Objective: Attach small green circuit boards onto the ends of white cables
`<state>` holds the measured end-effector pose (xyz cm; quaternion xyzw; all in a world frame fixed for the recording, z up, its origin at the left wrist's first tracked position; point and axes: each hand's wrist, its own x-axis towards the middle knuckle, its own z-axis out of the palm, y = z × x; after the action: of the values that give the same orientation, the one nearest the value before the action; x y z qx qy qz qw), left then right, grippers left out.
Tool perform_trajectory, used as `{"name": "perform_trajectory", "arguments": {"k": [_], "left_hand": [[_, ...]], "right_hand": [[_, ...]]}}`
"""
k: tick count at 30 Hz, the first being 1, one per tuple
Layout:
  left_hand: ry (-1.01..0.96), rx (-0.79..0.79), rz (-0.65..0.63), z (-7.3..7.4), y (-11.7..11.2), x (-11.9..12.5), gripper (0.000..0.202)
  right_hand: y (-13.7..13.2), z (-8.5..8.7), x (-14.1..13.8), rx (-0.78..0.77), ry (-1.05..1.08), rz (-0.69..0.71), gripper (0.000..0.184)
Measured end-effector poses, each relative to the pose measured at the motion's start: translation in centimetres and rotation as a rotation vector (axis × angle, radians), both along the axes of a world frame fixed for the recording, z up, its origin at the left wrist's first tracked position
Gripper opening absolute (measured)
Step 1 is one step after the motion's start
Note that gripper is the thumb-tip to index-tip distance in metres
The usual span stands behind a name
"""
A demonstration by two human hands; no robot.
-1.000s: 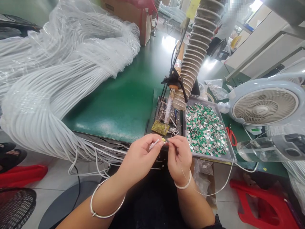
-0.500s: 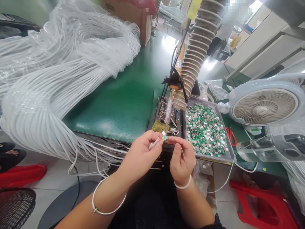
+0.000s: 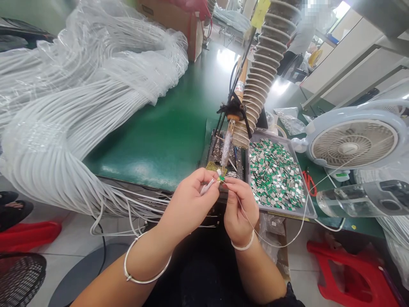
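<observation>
Pinched in my left hand (image 3: pixel 190 198) are a white cable (image 3: pixel 207 186) and a small connector board (image 3: pixel 221 178), green with a metal end. The board sits right under the tip of an upright soldering iron (image 3: pixel 227 147); whether they touch I cannot tell. My right hand (image 3: pixel 242 209) is closed on a thin solder wire (image 3: pixel 284 246), whose near end reaches the board. From that hand the wire loops down and out to the right. Fingers hide the joint between cable and board.
A grey tray (image 3: pixel 315 211) of loose connector boards stands right of the iron. Beyond it are a fan (image 3: pixel 354 140), red-handled scissors (image 3: pixel 309 183) and a clear bottle (image 3: pixel 348 199). A ribbed hose (image 3: pixel 268 64) hangs behind the iron. Bundled white cables (image 3: pixel 79 119) cover the left side.
My right hand has shifted slightly left, closer to the board. The board has turned a little, and the solder wire now hangs in a wider loop on the right.
</observation>
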<state>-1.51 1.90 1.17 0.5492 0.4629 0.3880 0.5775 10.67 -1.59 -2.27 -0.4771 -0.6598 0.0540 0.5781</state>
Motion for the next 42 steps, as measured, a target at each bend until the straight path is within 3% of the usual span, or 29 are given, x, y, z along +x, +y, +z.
{"name": "perform_trajectory", "arguments": {"k": [27, 42], "left_hand": [[-0.040, -0.011, 0.005, 0.9, 0.3, 0.1, 0.010], [-0.029, 0.009, -0.035, -0.6, -0.3, -0.1, 0.014]], "right_hand": [[0.6, 0.4, -0.2, 0.032, -0.025, -0.031, 0.026], [0.1, -0.3, 0.0, -0.007, 0.021, 0.020, 0.028]]}}
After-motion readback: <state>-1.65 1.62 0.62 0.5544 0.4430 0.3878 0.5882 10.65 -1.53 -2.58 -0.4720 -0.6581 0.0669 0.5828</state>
